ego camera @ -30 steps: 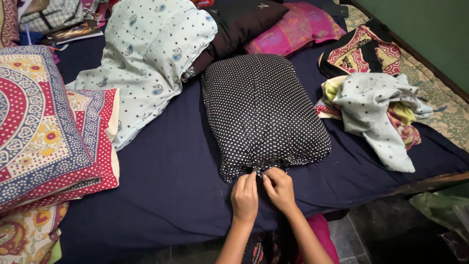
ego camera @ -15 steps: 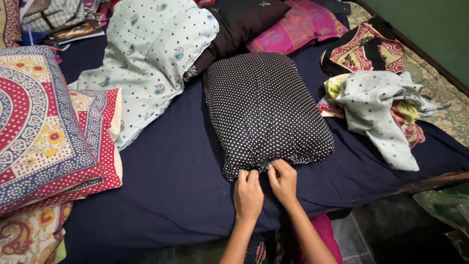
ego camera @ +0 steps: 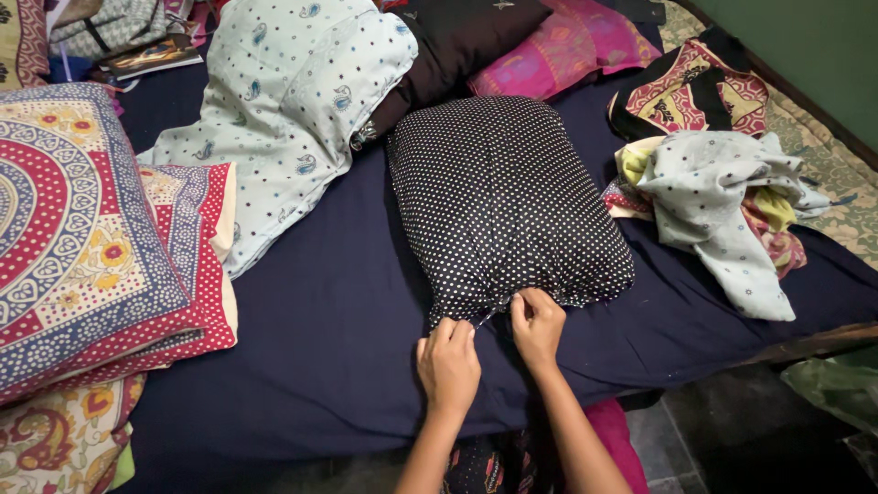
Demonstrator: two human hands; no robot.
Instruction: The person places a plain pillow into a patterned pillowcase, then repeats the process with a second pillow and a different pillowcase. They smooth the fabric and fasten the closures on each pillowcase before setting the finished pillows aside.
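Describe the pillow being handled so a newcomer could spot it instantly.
On the dark blue bedsheet, look mid-bed, right of the pale blue pillow. It is the black pillow with white dots, its near edge pinched by both hands.

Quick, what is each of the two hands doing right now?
Left hand: closed, pinching the near edge of the black dotted pillow.
Right hand: closed, pinching the same edge beside it.

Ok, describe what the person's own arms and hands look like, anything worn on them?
Both forearms are bare from the bottom edge of the picture up to the wrists: no sleeves show, and no gloves. The left hand and the right hand carry no watch, bangle or ring that can be made out. The fingers are slim, and the nails look short and unpainted, though they are small in this view.
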